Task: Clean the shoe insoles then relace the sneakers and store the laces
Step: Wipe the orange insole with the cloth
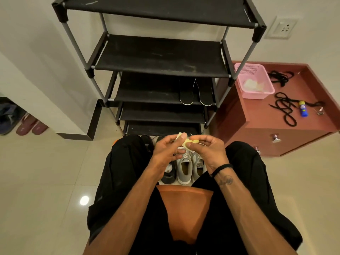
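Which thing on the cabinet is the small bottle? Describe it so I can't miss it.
Start at the reddish-brown cabinet right of the black shoe rack. On its top, past the pink plastic basket, the small blue bottle with a yellow cap lies among black laces, the only brightly coloured item there.

— What stands against the pale wall [27, 34]?
— A black shelf rack [160, 57], a reddish-brown cabinet [272, 137] just beside it, a wall socket [282, 28] above.
— And below?
— Glossy cream floor tiles [46, 181], with a lamp's bright reflection [84, 200].
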A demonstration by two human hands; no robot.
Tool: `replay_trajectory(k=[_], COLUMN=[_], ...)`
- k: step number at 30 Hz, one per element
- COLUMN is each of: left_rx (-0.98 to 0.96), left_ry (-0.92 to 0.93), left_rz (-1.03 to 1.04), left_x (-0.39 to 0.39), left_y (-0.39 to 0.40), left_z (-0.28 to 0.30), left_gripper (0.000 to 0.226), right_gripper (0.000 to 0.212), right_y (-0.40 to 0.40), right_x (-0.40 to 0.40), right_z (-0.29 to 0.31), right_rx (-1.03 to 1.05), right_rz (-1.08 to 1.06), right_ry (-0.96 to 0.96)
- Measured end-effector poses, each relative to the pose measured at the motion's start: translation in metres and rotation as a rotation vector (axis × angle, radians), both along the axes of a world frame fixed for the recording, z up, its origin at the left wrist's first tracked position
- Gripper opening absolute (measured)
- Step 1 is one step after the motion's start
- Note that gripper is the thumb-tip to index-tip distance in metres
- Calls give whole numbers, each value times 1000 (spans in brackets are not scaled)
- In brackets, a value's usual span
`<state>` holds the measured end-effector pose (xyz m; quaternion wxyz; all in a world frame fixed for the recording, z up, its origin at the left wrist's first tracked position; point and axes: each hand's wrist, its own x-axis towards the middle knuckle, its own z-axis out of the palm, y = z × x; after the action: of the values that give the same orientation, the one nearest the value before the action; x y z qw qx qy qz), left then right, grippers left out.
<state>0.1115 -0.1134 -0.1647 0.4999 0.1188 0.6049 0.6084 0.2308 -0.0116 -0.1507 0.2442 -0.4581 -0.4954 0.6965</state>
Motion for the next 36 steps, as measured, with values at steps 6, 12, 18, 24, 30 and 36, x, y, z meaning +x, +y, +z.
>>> replay_trajectory(k=[6,12,18,24,30,36], left_rx=[-8,10,20,53,-21,7], left_ry=[57,127,43,-91,-140,-202], left_rz=[167,166,90,-6,136,156], left_x=[-6,-8,-6,-10,-11,-11], left_y=[1,2,3,2,3,3], left_z=[-10,-10,-6,-9,-14,-13], left_gripper=[23,19,28,35,20,16], right_gripper=[14,19,19,6,3,8], right_y=[3,5,0,5,9,9], right_x=[-2,-1,-4,-1,-4,-7], right_z=[-4,-2,1,-6,-14,-6], right_rx=[-55,292,370,245,94,-113], right_rz=[-88,1,278,183,69,28], right_ry=[40,-126,-126,-121,-95,-2])
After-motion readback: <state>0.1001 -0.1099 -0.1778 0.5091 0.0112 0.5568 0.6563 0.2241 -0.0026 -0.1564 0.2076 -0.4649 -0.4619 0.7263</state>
